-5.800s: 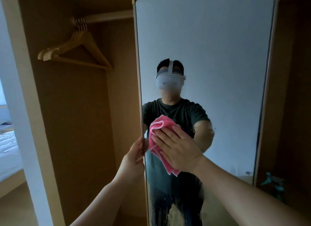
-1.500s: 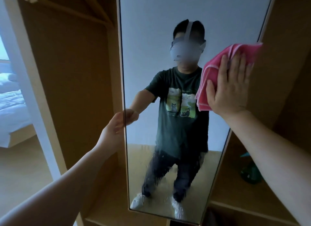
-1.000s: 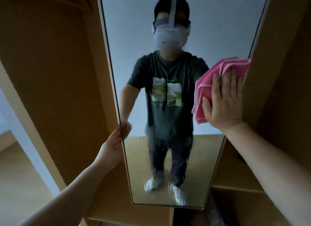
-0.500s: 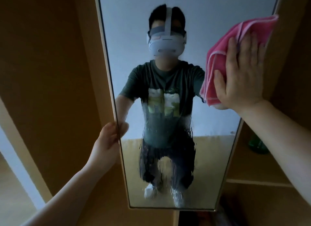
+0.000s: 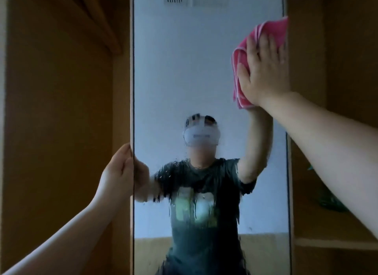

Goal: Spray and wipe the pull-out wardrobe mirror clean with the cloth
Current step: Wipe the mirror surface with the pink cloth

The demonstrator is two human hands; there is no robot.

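Observation:
The tall pull-out mirror (image 5: 184, 74) fills the middle of the head view, its lower half streaked with running spray droplets. My left hand (image 5: 117, 172) grips the mirror's left edge at mid height. My right hand (image 5: 263, 70) lies flat, fingers spread, pressing a folded pink cloth (image 5: 272, 32) against the glass near the upper right edge. The cloth sticks out above and to the left of my palm. A green spray bottle (image 5: 327, 201) shows partly behind my right forearm, on a shelf to the right.
Wooden wardrobe panels (image 5: 61, 131) stand close on the left, and a shelf compartment (image 5: 327, 242) opens on the right of the mirror. A person wearing a headset is reflected in the glass.
My view has tilted upward, so the mirror's top part now shows. My right hand with the cloth stays along the right edge, higher on the glass. My left hand keeps its grip on the left edge.

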